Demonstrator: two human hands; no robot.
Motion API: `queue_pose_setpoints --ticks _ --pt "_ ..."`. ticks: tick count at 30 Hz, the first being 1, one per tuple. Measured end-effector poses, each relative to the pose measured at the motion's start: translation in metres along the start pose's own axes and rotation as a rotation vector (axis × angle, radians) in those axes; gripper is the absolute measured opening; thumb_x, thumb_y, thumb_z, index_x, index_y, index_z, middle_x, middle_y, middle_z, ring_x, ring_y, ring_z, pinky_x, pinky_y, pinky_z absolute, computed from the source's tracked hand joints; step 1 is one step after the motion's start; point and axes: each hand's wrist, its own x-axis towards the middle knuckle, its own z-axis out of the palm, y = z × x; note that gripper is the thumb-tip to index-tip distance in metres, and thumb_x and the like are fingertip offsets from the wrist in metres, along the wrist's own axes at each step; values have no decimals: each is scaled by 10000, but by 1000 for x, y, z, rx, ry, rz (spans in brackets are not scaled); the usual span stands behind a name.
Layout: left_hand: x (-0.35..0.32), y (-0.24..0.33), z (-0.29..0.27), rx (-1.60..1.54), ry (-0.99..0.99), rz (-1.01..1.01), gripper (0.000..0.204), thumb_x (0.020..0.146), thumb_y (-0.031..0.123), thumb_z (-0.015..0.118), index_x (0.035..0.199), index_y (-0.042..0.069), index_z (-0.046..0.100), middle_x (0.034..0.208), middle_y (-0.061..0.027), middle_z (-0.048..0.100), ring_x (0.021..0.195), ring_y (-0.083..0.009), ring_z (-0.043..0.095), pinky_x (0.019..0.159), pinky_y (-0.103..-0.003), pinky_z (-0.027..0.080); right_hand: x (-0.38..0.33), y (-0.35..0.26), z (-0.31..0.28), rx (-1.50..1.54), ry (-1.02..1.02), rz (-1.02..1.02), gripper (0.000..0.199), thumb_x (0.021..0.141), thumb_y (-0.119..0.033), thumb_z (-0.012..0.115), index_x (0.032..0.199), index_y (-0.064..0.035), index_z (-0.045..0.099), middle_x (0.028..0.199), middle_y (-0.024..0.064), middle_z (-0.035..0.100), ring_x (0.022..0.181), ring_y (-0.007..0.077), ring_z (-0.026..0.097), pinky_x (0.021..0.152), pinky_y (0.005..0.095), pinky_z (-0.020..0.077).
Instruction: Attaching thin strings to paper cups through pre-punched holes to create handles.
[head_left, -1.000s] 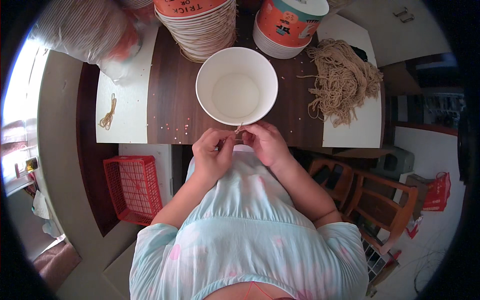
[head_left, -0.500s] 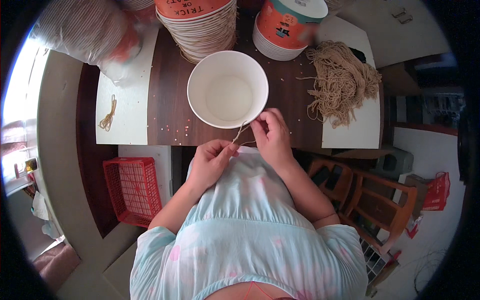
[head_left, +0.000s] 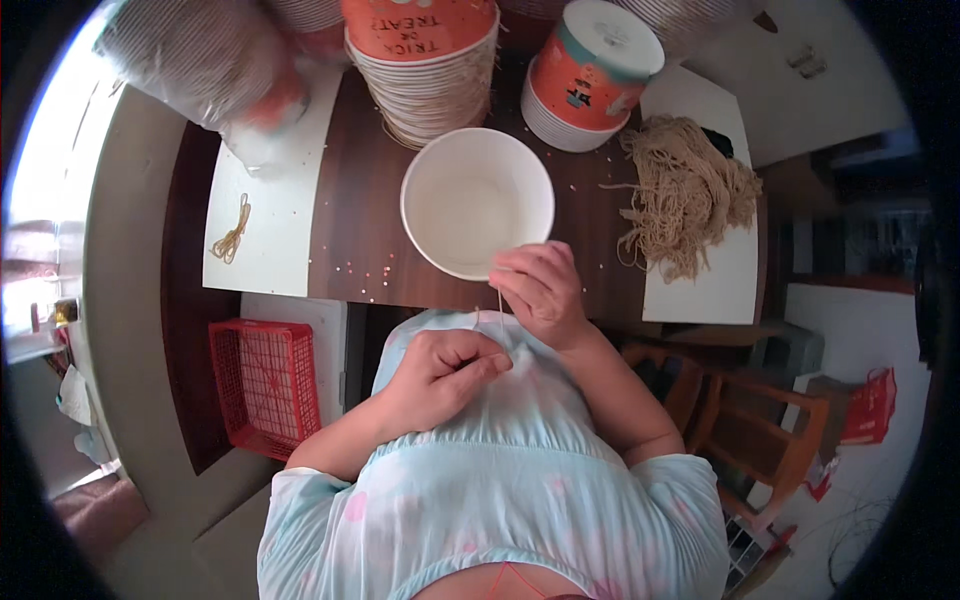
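Observation:
A white paper bucket point(head_left: 425, 215) stands near the table's front edge, its open mouth facing me. At its near rim my right hand point(head_left: 540, 295) is closed, the fingertips pinched on a thin beige string point(head_left: 502, 312). This string runs down from the rim toward my left hand point(head_left: 440, 375), which is closed around it in front of my body. Where the string meets the bucket is hidden by my right fingers, and its end inside my left hand does not show.
Behind the bucket stands a tall stack of orange and white buckets point(head_left: 425, 90), with a shorter orange and teal stack point(head_left: 585, 85) to its right. A heap of beige strings point(head_left: 685, 195) lies at the right; a small string bundle point(head_left: 232, 232) at the left. Below left sits a red basket point(head_left: 265, 385).
My left hand has drawn down toward my body, away from the rim, stretching the string. My right hand stays by the rim. The whole view has shifted slightly.

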Motion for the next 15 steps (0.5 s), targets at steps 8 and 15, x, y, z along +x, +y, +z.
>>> queue_pose_setpoints --ticks 8,15 --pt "2 -2 -84 55 -151 -238 158 887 142 630 910 -3 688 776 -11 654 739 -58 563 675 -236 474 10 21 -53 151 -359 21 121 725 -44 691 820 -63 619 907 95 639 964 246 616 856 396 462" --pt "0 4 -137 126 97 -237 207 903 219 617 863 32 695 690 31 596 621 -51 492 572 -212 405 17 41 -101 198 -581 245 107 681 5 707 748 -32 631 847 72 657 960 249 634 851 382 469"
